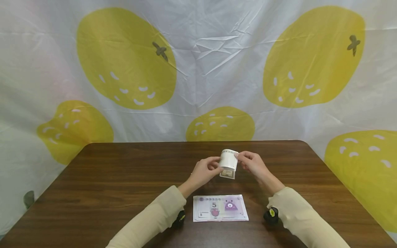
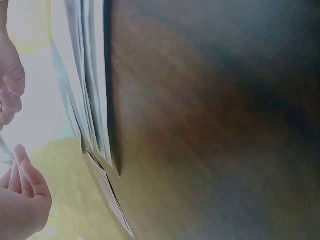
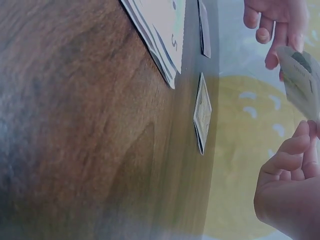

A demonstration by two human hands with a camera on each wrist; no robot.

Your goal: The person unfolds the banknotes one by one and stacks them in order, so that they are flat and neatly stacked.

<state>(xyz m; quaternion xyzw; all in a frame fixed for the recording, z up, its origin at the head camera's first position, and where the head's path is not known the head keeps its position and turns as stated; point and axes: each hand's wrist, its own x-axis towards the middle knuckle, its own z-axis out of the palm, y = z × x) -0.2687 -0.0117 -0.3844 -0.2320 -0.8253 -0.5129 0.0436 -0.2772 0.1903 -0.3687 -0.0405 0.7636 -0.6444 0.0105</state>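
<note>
Both hands hold a pale play banknote raised over the far middle of the table, its paper bowed into a curve. My left hand pinches its left side between thumb and fingers. At the other side, the right hand grips the upper right edge with thumb and fingertips. A small brown-patterned note lies on the table beneath, partly covered by the raised one in the head view. Nearer the body rests a pile of purple play notes marked 5, seen edge-on in the left wrist view.
The dark wooden table ends at a white curtain printed with yellow fruit. Another thin note lies beyond the purple pile in the right wrist view. Black devices sit at both wrists.
</note>
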